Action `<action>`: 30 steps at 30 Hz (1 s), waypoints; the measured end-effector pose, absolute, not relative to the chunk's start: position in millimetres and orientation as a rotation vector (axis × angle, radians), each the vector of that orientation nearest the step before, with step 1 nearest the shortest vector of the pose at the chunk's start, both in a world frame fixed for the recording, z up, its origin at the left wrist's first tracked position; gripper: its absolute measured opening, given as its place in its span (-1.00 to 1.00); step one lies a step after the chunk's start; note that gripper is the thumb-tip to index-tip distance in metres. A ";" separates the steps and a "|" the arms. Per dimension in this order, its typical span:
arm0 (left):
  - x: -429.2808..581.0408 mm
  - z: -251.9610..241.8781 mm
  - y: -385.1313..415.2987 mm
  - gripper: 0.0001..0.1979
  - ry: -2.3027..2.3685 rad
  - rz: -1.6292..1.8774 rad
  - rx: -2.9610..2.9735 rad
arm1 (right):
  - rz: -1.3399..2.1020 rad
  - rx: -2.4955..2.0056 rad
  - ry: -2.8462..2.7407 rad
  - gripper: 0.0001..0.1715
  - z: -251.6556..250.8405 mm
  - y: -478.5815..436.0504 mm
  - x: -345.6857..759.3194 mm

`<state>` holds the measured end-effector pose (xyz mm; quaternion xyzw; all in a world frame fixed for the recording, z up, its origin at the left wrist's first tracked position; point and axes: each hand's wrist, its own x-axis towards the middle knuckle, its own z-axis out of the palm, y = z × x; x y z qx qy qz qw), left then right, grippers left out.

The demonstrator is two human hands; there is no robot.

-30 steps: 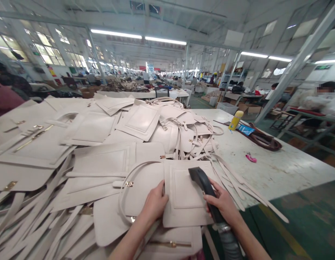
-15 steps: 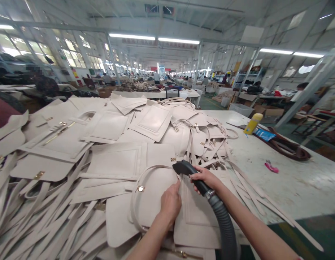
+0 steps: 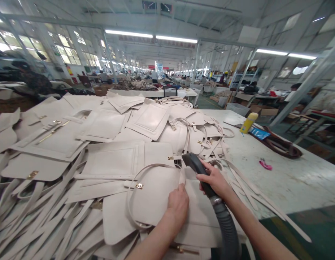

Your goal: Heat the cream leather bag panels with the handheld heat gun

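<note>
My right hand is wrapped round a black nozzle with a ribbed grey hose running down toward me. The nozzle's tip is over the light beige pieces, just up and right of my left hand. My left hand is closed on a beige strap, at the right edge of a rounded beige bag piece. That piece has a gold clasp on its left and a thin strap looped around it. More flat beige bag panels lie underneath and behind.
Many beige straps hang at the left. On the table to the right are a yellow bottle, a pink item and coiled brown straps. A person is at the far left.
The nozzle and my right hand have moved slightly right and up. My left hand has shifted right, and a strap now stands up from its fingers. The view has shifted a little.
</note>
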<state>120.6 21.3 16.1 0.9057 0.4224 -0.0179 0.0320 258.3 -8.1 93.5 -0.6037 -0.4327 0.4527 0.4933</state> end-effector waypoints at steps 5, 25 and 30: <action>118.3 12.2 -1.8 -0.72 1.266 -0.029 2.843 | 1.215 -1.504 -1.050 -0.20 89.7 -63.0 251.3; 100.9 -49.5 -45.5 -0.57 1.205 0.408 3.231 | 1.398 -1.527 -0.922 -0.36 62.5 -22.7 263.1; 98.9 -55.5 -46.1 -0.60 1.227 0.461 3.250 | 1.340 -1.578 -0.926 -0.52 52.9 8.7 276.6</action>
